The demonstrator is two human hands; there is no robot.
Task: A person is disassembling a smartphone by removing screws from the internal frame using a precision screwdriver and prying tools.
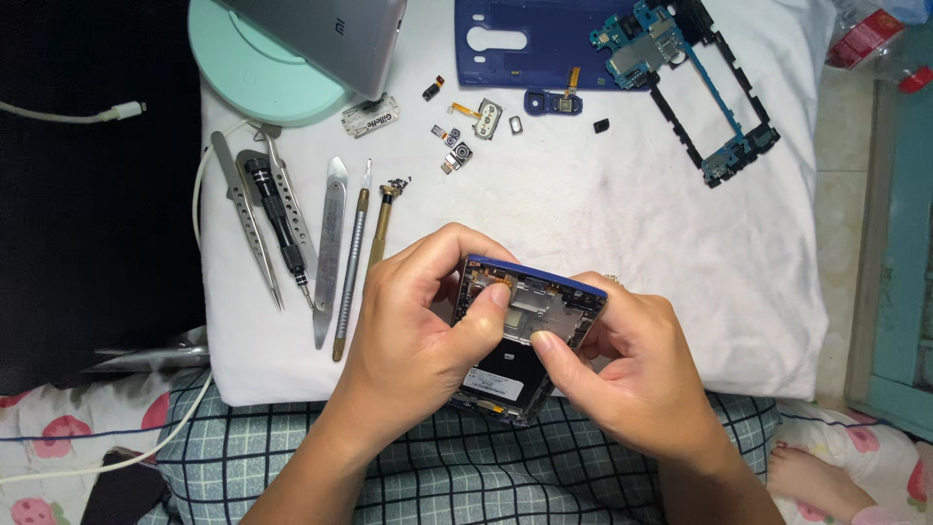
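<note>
Both hands hold an opened blue phone body [530, 316] with bare inner parts, tilted up over my lap at the front edge of a white cloth [603, 214]. My left hand [413, 316] grips its left side, thumb pressing near the top inside. My right hand [637, 365] grips the right side, thumb on the metal middle plate. The phone's lower end is hidden between my hands.
Tweezers [243, 219], a black screwdriver [277, 219], a metal pry tool [328, 248] and two thin tools lie left on the cloth. Small camera parts [457, 146] lie above. A blue back cover [525, 44], a circuit board [641, 44] and a black frame [724, 107] lie top right. A mint lamp base [253, 73] stands top left.
</note>
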